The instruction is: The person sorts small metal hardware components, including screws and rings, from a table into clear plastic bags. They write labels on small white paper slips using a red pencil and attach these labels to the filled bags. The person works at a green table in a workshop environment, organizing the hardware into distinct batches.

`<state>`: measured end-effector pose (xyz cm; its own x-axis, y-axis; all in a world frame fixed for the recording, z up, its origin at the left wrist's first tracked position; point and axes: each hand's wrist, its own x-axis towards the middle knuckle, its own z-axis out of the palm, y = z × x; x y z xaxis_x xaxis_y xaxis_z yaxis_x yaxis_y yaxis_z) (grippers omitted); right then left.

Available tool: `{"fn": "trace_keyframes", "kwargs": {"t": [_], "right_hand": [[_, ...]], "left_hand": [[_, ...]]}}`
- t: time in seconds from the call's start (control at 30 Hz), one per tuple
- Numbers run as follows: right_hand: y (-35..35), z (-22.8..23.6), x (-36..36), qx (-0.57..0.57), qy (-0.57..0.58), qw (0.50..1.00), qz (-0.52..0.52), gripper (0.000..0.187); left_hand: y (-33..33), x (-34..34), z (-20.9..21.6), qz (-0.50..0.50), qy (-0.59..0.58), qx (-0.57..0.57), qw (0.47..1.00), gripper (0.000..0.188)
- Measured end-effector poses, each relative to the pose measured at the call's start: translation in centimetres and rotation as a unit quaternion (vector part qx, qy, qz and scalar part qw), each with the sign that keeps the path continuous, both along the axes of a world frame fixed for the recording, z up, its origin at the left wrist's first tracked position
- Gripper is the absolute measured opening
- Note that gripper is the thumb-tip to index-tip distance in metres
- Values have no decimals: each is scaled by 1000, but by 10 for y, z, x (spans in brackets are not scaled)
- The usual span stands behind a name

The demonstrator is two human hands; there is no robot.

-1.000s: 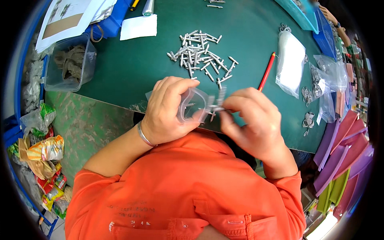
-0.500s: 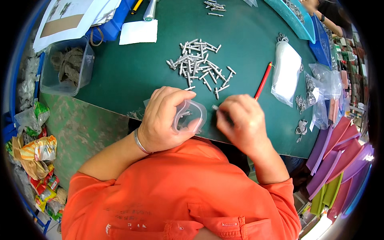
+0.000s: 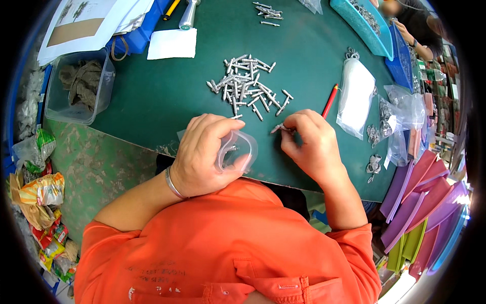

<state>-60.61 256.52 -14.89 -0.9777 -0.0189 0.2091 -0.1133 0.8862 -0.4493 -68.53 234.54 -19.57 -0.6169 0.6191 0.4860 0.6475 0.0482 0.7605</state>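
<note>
My left hand is wrapped round a clear plastic cup near the table's front edge. The cup's mouth is tilted to the right, and a few grey screw-like pieces show dimly through its wall. To its right, my right hand is closed in a pinch on a silvery-grey screw anchor, just above the tabletop. The fingers cover part of that piece, so I cannot tell whether they hold more than one. Beyond both hands lies a loose pile of grey screw anchors.
On the green table lie a red pen, white plastic sleeves, a white paper and a smaller screw pile. A clear tub with cloth stands left. Blue baskets and another person's hand are far right.
My right hand has moved up and away from the cup, and now pinches a screw anchor at the pile's near right edge. My left hand keeps the cup in place.
</note>
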Motion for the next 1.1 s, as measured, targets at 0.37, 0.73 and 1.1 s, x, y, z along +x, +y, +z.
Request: {"fn": "trace_keyframes", "kwargs": {"t": [0.37, 0.73, 1.1], "right_hand": [[-17, 24, -27, -63, 50, 996, 43, 20], [22, 5, -28, -51, -6, 995, -86, 12], [14, -6, -35, 2, -78, 987, -139, 14]], "left_hand": [[1, 1, 3, 15, -11, -18, 1000, 64], [1, 0, 2, 17, 1, -6, 1000, 62], [1, 1, 4, 17, -12, -14, 1000, 61]]}}
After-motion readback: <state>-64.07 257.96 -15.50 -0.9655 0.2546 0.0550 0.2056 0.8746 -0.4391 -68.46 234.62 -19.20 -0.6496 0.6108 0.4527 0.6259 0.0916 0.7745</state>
